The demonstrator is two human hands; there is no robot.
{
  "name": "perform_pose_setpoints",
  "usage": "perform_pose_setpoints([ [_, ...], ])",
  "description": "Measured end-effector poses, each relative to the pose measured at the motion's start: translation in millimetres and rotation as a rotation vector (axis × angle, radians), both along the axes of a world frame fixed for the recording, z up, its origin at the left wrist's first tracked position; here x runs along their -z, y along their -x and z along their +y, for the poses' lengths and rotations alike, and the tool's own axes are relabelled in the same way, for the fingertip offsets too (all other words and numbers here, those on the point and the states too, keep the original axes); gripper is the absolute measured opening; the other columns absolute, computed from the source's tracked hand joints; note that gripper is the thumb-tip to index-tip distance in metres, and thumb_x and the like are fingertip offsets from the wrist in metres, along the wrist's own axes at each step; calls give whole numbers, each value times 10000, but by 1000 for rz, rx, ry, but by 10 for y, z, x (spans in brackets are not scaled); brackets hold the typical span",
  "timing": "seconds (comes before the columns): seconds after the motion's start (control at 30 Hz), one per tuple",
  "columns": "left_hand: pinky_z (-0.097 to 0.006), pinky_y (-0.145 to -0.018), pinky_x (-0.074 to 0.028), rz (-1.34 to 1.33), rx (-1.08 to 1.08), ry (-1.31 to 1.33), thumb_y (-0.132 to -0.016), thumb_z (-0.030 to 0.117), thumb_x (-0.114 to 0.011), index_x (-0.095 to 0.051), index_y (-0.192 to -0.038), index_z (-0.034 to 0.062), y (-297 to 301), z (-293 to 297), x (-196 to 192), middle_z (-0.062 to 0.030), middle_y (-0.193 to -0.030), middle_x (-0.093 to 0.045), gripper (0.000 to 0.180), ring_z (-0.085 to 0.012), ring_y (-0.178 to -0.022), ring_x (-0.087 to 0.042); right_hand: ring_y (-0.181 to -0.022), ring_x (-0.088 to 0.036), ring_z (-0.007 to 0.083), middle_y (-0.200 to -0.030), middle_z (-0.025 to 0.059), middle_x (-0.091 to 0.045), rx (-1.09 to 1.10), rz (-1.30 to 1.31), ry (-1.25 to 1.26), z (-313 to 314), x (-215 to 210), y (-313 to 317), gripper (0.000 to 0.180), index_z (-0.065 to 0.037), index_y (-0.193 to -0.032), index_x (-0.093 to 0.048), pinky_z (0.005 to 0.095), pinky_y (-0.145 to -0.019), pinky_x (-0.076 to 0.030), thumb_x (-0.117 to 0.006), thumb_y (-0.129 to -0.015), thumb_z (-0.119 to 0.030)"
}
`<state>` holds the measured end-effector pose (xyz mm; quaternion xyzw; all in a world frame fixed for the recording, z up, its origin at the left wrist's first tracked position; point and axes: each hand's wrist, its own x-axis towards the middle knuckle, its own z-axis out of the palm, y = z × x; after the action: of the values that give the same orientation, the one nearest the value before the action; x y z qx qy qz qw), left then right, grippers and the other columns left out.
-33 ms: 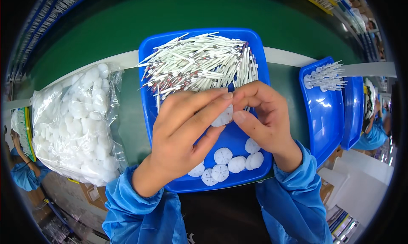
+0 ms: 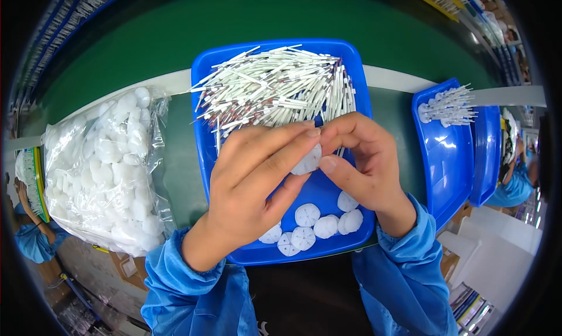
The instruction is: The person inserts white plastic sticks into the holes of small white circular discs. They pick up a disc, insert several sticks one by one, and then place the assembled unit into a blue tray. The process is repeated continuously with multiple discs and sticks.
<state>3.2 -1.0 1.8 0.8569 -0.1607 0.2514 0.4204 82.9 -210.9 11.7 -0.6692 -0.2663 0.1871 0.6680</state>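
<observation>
Left hand (image 2: 246, 189): pinches a white disc (image 2: 307, 162) between thumb and fingers, over the tray.
Right hand (image 2: 366, 163): fingertips bent in at the disc's edge; I can't make out what they grip.
Blue tray (image 2: 310, 198): a heap of thin white sticks (image 2: 281, 87) fills its far part.
Loose discs (image 2: 307, 215): lie flat near the tray's near edge.
Clear bag (image 2: 102, 172): left of the tray, full of round white pieces.
Side tray (image 2: 448, 166): off to the right, bearing a stick bundle (image 2: 451, 106).
</observation>
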Motion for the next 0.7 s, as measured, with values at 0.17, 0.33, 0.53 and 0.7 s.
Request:
perform_pose_setpoints([
  [0.17,-400,-925,-569,45,-20,16,-725,-33,-863,-781,-1335,47,26,-50,-52,-97,-1341,-775,620,-296,-1066,-698,-950,-745,85,-1017,51,-781,-24,52,70,-66,11,-13,201,3,-1170,-686,241,-838,-560,-779,-993,5],
  [0.33,-401,-925,-571,42,-29,38,-738,-24,-863,-768,-1366,61,31,-41,-36,-91,-1316,-778,641,-311,-1069,-699,-937,-761,106,-1005,59,-794,-8,-51,-14,-2,25,-2,190,5,-1137,-705,252,-823,-573,-800,-973,7],
  [0.53,-352,-891,-572,71,-14,282,-892,50,-829,-804,-1319,46,71,90,0,-138,-1352,-743,428,-257,-1074,-704,-939,-789,202,-1040,77,-790,51,-303,232,-199,-35,-2,221,-45,-1104,-765,327,-853,-592,-823,-902,20],
  [0.7,-312,-859,-573,195,-77,450,-1022,62,-742,-798,-1312,12,107,158,-4,-152,-1238,-757,299,-200,-999,-726,-988,-694,222,-990,33,-716,-13,-1137,719,37,-63,-49,194,-126,-998,-760,428,-1004,-545,-786,-807,-143],
])
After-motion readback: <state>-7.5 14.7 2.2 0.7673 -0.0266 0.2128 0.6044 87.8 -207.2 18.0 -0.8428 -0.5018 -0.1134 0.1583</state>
